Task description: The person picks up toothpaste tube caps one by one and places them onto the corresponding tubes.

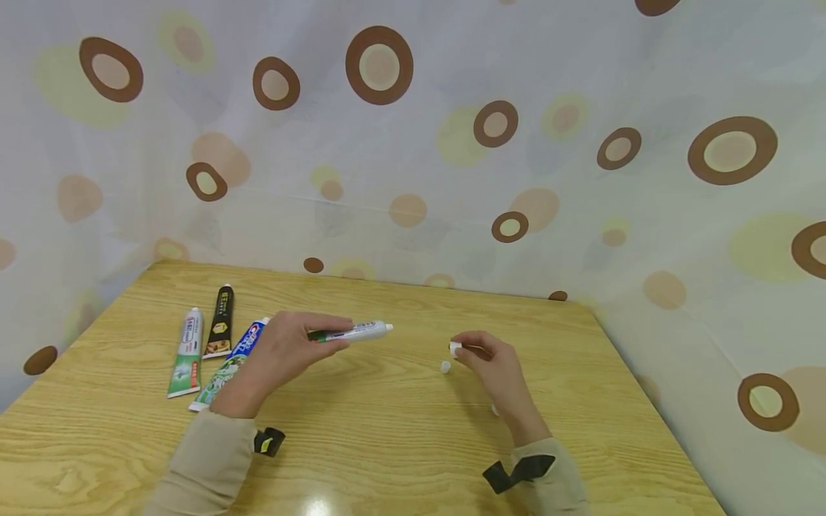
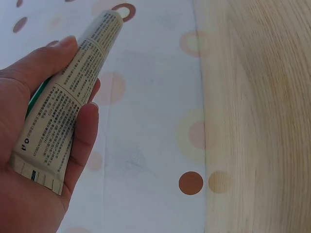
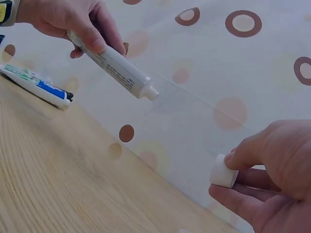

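Patterned wall covering [image 1: 445,186] behind wooden table [image 1: 374,444]. Left hand [image 1: 282,356] grips toothpaste tube [image 1: 361,332] above table, bare nozzle [image 1: 389,327] pointing toward right hand [image 1: 500,369]. On table, left side: blue tube [image 1: 229,368], green-and-white tube [image 1: 188,351], black tube [image 1: 221,322], lying near one another. Right hand pinches white cap [image 1: 454,348], held up, well apart from nozzle. Loose cap [image 1: 445,367] on table, near right hand.
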The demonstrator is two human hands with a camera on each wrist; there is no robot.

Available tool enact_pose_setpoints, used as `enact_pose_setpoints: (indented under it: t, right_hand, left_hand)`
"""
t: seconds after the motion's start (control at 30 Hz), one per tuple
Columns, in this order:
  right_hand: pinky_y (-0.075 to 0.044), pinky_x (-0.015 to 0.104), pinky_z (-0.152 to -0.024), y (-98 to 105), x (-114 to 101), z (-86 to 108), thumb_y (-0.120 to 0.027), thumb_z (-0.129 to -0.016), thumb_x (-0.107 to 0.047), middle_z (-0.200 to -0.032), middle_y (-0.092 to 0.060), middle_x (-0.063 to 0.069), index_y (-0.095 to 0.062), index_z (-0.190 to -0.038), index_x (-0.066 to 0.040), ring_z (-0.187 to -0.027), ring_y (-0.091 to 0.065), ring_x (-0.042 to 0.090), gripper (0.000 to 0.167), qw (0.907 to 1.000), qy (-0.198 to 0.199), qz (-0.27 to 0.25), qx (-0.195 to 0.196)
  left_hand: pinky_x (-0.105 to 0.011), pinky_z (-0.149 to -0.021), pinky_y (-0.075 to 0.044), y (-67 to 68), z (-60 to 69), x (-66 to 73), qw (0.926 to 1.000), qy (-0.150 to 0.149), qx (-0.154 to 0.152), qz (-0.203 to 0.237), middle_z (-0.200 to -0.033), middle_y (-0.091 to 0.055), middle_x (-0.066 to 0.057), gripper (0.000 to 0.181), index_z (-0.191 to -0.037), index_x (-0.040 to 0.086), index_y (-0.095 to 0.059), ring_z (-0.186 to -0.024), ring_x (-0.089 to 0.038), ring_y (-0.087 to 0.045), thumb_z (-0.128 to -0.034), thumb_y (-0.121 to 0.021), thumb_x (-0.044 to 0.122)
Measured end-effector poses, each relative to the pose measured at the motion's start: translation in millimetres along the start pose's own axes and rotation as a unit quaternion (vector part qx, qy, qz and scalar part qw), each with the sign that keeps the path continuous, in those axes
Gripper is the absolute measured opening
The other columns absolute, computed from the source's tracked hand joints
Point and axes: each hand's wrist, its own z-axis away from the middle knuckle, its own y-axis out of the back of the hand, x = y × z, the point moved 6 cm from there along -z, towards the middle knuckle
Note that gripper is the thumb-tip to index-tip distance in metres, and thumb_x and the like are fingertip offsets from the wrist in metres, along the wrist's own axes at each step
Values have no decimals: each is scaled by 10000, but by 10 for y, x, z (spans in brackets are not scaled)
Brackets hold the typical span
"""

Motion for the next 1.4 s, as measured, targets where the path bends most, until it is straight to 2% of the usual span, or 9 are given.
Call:
enact_pose_setpoints:
  t: [0.1, 0.27, 0.43, 0.53, 0.77, 1.0, 1.13, 1.3, 1.4]
  right_hand:
    - [-527, 282, -950, -43, -67, -8, -664, -955, -121, -1213, -660, 150, -680, -1187, -29, -1085, -674, 166, 250, 9999, 79, -47, -45]
    - [-534, 305, -940, -146, -174, -16, -671, -950, -128, -1190, -670, 166, -679, -1184, -21, -999, -695, 121, 257, 9993, 114, -304, -162]
    - [-534, 382, -965, -306, -255, -28, -647, -960, -98, -1199, -649, 181, -650, -1201, 12, -1013, -696, 145, 265, 9946, 111, -915, -477]
    - [-539, 363, -962, -394, -289, -30, -631, -968, -81, -1224, -628, 187, -634, -1212, 34, -1043, -684, 144, 270, 9915, 182, -1138, -610]
    - [-528, 349, -977, -510, -377, -6, -603, -983, -70, -1281, -580, 201, -615, -1223, 47, -1162, -640, 239, 267, 9866, 276, -1377, -836]
    - [-533, 347, -968, -512, -399, 10, -606, -984, -80, -1275, -587, 194, -617, -1219, 44, -1149, -650, 233, 266, 9865, 240, -1375, -851]
    - [-536, 355, -965, -503, -420, 29, -609, -982, -79, -1275, -598, 199, -625, -1215, 39, -1134, -662, 223, 261, 9876, 249, -1315, -823]
    - [-536, 395, -964, -469, -426, 39, -621, -979, -96, -1253, -621, 176, -644, -1202, 14, -1086, -691, 198, 250, 9899, 196, -1180, -756]
    - [-538, 374, -954, -460, -428, 61, -640, -973, -132, -1250, -630, 155, -649, -1214, -14, -1086, -686, 186, 268, 9903, 204, -1089, -836]
  left_hand:
    - [-232, -610, -518, -20, -9, 46, 9993, -133, -95, 340, -1148, -744, 46, 247, -1097, 269, -782, -840, -86, -686, -850, -793, 281]
    - [-224, -691, -548, -42, -28, 141, 9961, -568, -149, 655, -1181, -730, 73, 219, -1071, 256, -791, -993, -128, -710, -852, -790, 249]
    - [-242, -756, -571, -74, -37, 192, 9900, -898, -241, 1061, -1164, -737, 54, 180, -1026, 221, -802, -1042, -144, -702, -848, -790, 197]
    - [-248, -749, -578, -107, -35, 202, 9862, -1059, -294, 1241, -1140, -747, 18, 176, -1015, 188, -805, -1030, -165, -708, -841, -793, 166]
    - [-236, -758, -573, -132, -42, 215, 9842, -939, -390, 1451, -1144, -747, -1, 188, -1022, 190, -804, -1037, -186, -700, -836, -796, 164]
    - [-248, -737, -576, -173, -53, 212, 9826, -866, -433, 1583, -1143, -747, 1, 196, -1020, 202, -805, -1014, -154, -699, -825, -808, 195]
    - [-252, -707, -563, -199, -45, 197, 9816, -813, -600, 1621, -1173, -737, 6, 219, -1049, 213, -798, -993, -131, -688, -829, -806, 206]
    - [-251, -651, -518, -218, -59, 122, 9768, -517, -931, 1857, -1210, -721, 49, 265, -1090, 252, -784, -931, -128, -655, -834, -807, 191]
    - [-252, -679, -527, -216, -65, 70, 9724, -361, -974, 2089, -1209, -722, 43, 257, -1091, 245, -784, -939, -144, -655, -838, -804, 204]
